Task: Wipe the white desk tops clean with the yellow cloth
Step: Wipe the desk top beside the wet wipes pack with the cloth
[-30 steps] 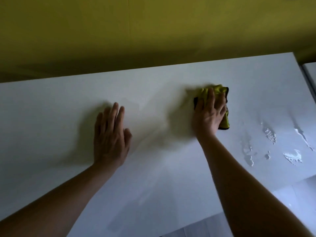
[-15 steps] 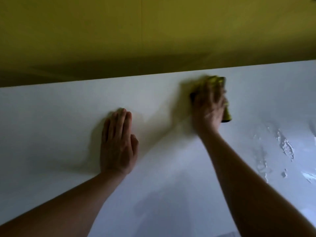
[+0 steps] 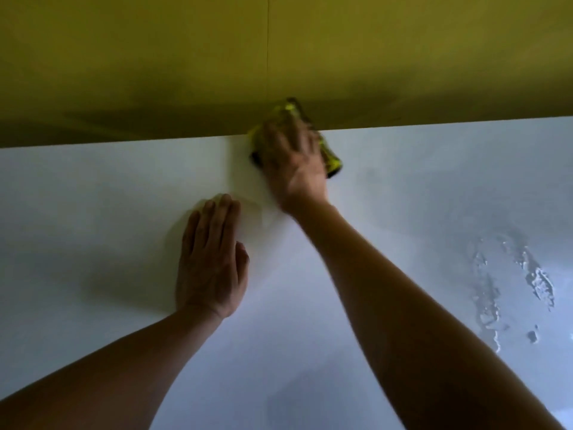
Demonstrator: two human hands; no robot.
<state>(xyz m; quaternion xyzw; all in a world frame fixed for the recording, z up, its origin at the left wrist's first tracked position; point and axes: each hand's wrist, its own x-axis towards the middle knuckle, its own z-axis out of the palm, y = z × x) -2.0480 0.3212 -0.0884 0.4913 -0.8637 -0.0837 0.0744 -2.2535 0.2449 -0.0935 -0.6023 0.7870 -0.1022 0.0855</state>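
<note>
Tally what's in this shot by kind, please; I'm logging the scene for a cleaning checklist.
Hands: 2, the left hand resting flat on the desk, the right hand pressing the cloth
Yellow cloth: 1, at the desk's far edge
White desk top: 1
Wet patch: 1 group of streaks, to the right
Yellow wall: 1
Total: 6

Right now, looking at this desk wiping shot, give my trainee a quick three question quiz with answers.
1. True or false: the left hand lies flat on the white desk top.
2. Which hand presses the yellow cloth: A left, B right?
3. Fill in: the wet streaks lie to the ____ of the cloth.

Key: 1 true. 2 B, at the desk's far edge by the yellow wall. 3 right.
</note>
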